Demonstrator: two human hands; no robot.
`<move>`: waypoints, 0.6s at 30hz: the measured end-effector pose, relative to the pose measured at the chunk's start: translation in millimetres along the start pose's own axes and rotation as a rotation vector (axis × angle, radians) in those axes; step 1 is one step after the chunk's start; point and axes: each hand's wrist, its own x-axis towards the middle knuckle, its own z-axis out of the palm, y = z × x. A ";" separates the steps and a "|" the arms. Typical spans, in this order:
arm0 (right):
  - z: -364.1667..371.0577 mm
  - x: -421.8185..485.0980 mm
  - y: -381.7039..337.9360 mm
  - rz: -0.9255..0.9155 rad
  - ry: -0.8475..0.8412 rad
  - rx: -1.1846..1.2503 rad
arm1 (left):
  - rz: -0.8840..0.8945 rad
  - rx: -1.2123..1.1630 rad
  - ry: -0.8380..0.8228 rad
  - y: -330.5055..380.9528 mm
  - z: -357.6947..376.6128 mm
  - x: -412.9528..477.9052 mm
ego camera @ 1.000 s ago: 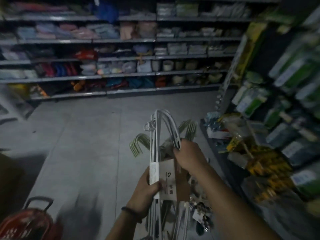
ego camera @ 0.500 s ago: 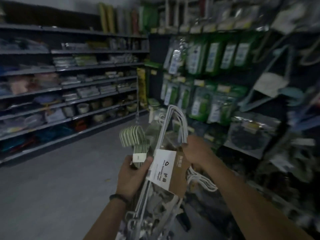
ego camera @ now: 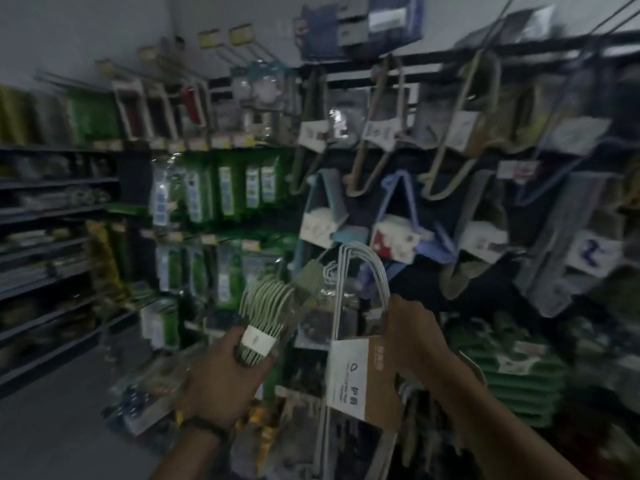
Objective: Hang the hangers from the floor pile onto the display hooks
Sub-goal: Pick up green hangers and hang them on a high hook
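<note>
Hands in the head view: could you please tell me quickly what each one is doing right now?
Left hand: closed on the green hanger bundle.
Right hand: closed on the white hanger pack.

The white hangers (ego camera: 360,271) look smooth, perhaps coated wire, banded by matt cardboard sleeve (ego camera: 360,379).

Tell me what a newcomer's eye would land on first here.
First, the two bundles held up in the centre: a bunch of pale green hangers with a white paper band in the left hand, and white wire hangers in a white-and-brown card sleeve in the right hand. Behind them hang packs of hangers on the dark display rack.
</note>
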 end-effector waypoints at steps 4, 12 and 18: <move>-23.5 20.3 70.2 0.106 0.050 -0.005 | 0.044 -0.069 -0.069 60.2 62.6 14.4; -51.6 37.5 145.2 0.218 0.024 -0.001 | 0.124 -0.255 -0.217 140.6 150.3 30.0; -77.8 58.5 162.7 0.243 0.137 -0.078 | 0.149 -0.395 -0.297 186.1 186.5 64.5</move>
